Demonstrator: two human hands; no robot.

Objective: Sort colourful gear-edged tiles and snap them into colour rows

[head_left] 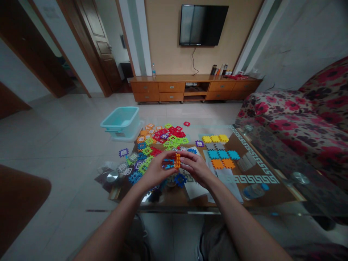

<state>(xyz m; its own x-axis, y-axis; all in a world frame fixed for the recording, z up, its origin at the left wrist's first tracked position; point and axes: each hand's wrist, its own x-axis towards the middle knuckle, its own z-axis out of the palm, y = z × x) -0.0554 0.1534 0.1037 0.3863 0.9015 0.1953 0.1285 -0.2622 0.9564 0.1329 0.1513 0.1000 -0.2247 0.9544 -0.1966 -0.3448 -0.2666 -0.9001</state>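
Observation:
Between my two hands, above the near side of the glass table, are orange interlocking plastic tiles (pixel 177 161), seen nearly edge-on. My left hand (pixel 157 167) pinches them from the left, and my right hand (pixel 198 167) has its fingers on the right side. Something blue shows behind my left fingers; I cannot tell whether it is held. A mixed heap of notched tiles (pixel 174 141) in red, green, blue, purple and orange spreads to the left and beyond my hands. Right of my hands lie sorted rows of yellow tiles (pixel 215 139), grey tiles (pixel 214 146), light blue tiles (pixel 223 154) and orange tiles (pixel 223 164).
White paper sheets (pixel 195 188) lie under and right of my hands. A water bottle (pixel 255 191) rests on its side near the glass table's (pixel 272 203) front right. A turquoise bin (pixel 121 121) stands beyond the left corner. At right is a flowered sofa (pixel 288 108).

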